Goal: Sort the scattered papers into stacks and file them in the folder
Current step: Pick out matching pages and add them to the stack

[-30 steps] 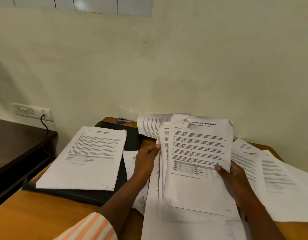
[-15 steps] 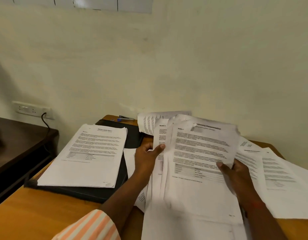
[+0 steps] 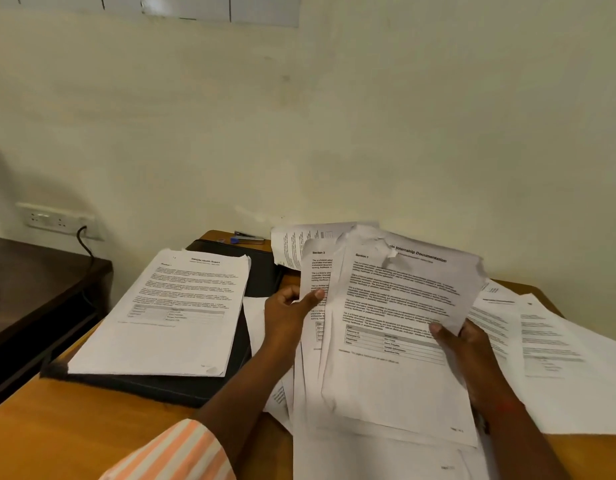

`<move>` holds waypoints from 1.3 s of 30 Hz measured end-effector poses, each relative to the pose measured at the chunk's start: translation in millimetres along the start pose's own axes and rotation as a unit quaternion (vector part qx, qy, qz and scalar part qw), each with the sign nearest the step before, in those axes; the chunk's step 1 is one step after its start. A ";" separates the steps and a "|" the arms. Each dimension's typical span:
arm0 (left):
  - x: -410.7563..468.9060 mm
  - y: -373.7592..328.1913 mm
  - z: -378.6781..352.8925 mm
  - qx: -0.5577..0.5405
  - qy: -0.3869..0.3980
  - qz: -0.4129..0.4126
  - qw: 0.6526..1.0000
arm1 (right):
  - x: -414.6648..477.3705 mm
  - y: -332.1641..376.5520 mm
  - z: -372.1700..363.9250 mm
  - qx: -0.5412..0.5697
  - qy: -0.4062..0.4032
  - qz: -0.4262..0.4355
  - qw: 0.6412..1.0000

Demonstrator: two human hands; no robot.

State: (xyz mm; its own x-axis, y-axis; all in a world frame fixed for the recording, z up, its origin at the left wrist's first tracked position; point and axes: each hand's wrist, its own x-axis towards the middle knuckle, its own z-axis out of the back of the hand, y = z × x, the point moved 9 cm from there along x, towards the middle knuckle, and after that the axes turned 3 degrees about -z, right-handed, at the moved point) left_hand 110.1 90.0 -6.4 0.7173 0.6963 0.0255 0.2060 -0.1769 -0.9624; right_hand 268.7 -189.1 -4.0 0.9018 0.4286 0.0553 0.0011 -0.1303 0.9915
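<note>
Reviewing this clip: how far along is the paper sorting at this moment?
Done: one squared stack of health reports lies on the black folder. In hand: the left hand and right hand hold a fanned bundle of internship sheets, not yet squared. Left: loose papers lie spread at the right, and nothing looks filed inside the folder.

**Mostly matt paper on smooth wood**

The held sheets (image 3: 396,323) are thin matt white paper, ragged and crumpled along the top edge. The stack (image 3: 168,313) is the same matt paper, just flatter. The folder (image 3: 154,386) under it is black and matt, plastic or leatherette, can't tell. The desk (image 3: 74,434) is orange-brown wood, smooth with a slight sheen. The side table (image 3: 29,278) is darker wood. The stapler (image 3: 247,239) looks like shiny metal with a blue plastic bit. The sleeve (image 3: 182,455) is striped cloth, and the wall (image 3: 369,133) is matt paint.
</note>
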 end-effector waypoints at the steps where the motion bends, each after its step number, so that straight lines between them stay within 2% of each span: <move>1: -0.4 0.3 -1.3 -0.002 0.003 0.000 1.000 | -0.7 -0.1 0.2 -0.006 -0.005 0.003 1.000; 13: -1.0 2.1 -2.2 -0.019 0.001 0.010 1.000 | 7.2 -9.2 12.7 -0.033 -0.039 -0.014 0.999; 20: -1.4 -0.1 -5.3 -0.026 0.005 0.002 1.000 | -2.8 2.5 -1.7 -0.038 0.001 0.014 0.999; 25: -2.4 -4.1 -7.2 -0.018 0.008 -0.014 1.000 | -3.3 6.3 1.5 -0.040 -0.030 0.022 0.999; 32: -1.5 -10.7 3.8 -0.056 -0.028 -0.027 0.998 | -7.8 11.1 8.9 0.002 -0.038 0.038 0.999; 39: 1.9 -16.9 9.8 -0.073 -0.040 -0.057 0.995 | 5.3 1.7 14.4 0.041 0.006 0.016 0.999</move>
State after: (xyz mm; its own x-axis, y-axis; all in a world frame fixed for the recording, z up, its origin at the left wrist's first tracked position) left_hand 101.5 101.1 7.3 0.6302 0.7693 0.1051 0.3809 -0.1884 -0.9052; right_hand 279.7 -199.9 -3.7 0.8970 0.4330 0.0888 0.0082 -0.2171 0.9761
